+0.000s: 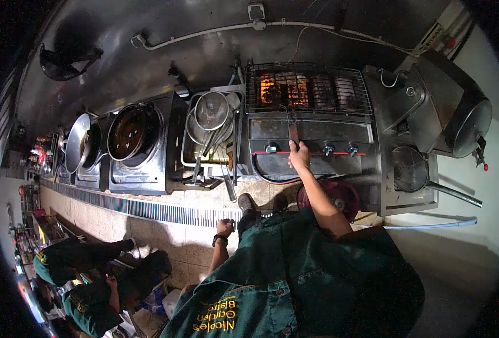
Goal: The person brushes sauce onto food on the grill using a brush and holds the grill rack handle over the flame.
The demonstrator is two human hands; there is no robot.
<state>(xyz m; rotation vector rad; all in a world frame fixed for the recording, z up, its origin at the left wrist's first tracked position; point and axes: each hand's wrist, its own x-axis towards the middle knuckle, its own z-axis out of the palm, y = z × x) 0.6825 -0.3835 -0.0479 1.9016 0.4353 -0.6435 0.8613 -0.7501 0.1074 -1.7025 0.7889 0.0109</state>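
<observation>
My right hand (299, 156) is closed round a flat brown handle (293, 133) in front of the gas grill. Thin wire runs from the far end of this handle to the wire grill rack (308, 107). The rack lies over the burners, and an orange glow (283, 89) shows through its left half. Below the hand is the grill's front panel (311, 164) with several black knobs. My left hand (225, 227), with a dark watch at the wrist, hangs low over the floor grating. Its fingers are curled, and I see nothing in them.
Left of the grill, a metal tray (190, 153) holds strainers and long-handled tools. Farther left are a wok of dark oil (128, 132) and a tilted wok (77, 141). A round strainer (410, 169) lies at right. Two people in green (103, 298) are low at left.
</observation>
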